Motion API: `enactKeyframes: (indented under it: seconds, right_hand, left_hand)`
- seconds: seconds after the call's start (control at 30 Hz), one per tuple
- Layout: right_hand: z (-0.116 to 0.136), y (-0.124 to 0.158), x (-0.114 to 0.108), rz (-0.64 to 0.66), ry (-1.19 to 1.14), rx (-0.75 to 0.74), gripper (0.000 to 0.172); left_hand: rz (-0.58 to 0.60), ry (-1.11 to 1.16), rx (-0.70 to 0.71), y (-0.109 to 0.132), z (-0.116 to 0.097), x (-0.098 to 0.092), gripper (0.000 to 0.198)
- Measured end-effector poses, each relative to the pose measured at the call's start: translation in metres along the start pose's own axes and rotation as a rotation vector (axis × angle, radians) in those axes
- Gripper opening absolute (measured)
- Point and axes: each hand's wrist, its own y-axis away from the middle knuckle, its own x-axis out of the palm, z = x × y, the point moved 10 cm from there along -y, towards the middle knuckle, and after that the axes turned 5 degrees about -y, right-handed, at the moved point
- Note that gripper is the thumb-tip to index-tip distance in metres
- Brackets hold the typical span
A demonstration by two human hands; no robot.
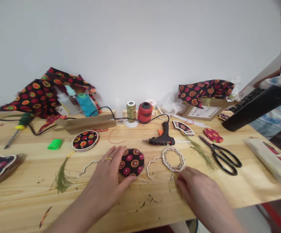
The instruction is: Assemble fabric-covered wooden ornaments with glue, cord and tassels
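Note:
My left hand (pixel 103 181), with a gold ring on one finger, cups the edge of a round fabric-covered disc (pixel 132 162), dark with red and gold medallions. My right hand (pixel 193 191) is slightly blurred, and its fingertips pinch a thin yellow cord (pixel 171 173) beside a carved wooden lattice frame (pixel 173 159). A thin white scalloped strip (pixel 150 166) lies between the disc and the frame, and another (pixel 88 168) lies left of my left hand.
On the wooden table (pixel 28 197) are a black glue gun (pixel 163 138), black-handled scissors (pixel 220 155), green feather tassels (pixel 62 178), a round fabric-covered hoop (pixel 85 140), thread spools (pixel 144 112), printed fabric (pixel 205 92) and a screwdriver (pixel 21 126). A black cable runs along the back.

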Motion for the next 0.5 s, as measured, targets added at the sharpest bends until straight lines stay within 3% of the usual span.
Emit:
enactKeyframes:
  seconds: [0.17,0.33,0.43,0.5]
  right_hand:
    - [-0.016,0.002,-0.011,0.032,-0.094,-0.026,0.025]
    - [-0.073,-0.006,-0.046,-0.208,0.166,0.164,0.028]
    - [-0.061,-0.01,-0.047,-0.308,0.17,0.082,0.027]
    - [-0.038,-0.013,-0.035,-0.264,0.022,-0.032,0.022]
  left_hand:
    - [0.105,0.045,-0.036,-0.007,0.001,0.013,0.075]
    - [0.04,0.063,-0.014,-0.007,0.001,0.012,0.07]
    - [0.013,0.065,0.0,-0.006,0.001,0.012,0.069]
    - [-0.003,0.066,0.01,-0.006,0.0,0.011,0.071]
